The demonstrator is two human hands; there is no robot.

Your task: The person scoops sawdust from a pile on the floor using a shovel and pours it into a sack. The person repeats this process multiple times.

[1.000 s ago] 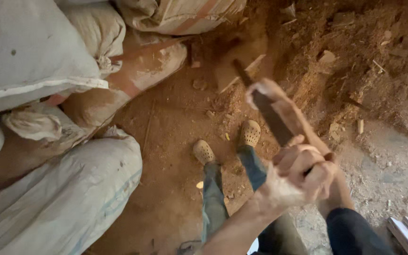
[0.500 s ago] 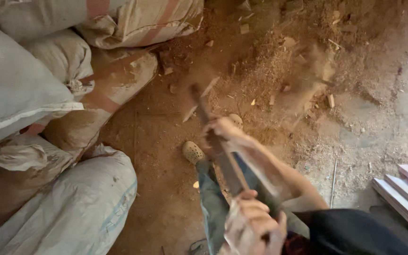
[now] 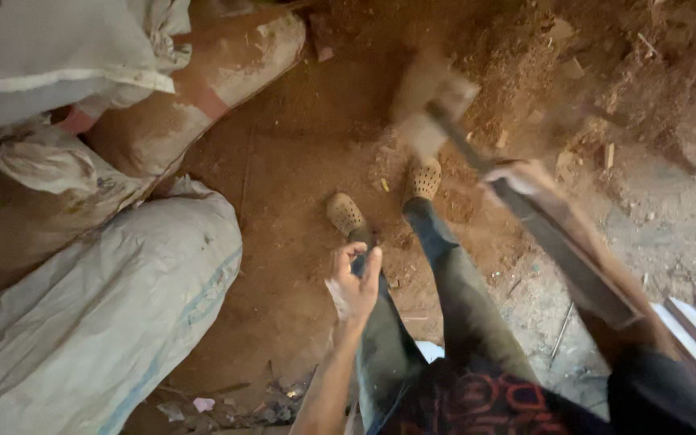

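Long dark-handled hammer [image 3: 525, 201], motion-blurred, tilted, head above dirt floor

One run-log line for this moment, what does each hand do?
left hand: open, empty, above legs | right hand: on long tool, blurred | sacks: at left | ground: red sawdust

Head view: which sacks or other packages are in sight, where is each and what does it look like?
Grey-white woven sack, lower left: bulging, faint blue stripe.
Dusty tan sack, upper middle: long, red band, orange dust.
Pale sack, top left: whitish, folded edge.
Crumpled sack, left, between these: beige, knotted.
No signs or screens.
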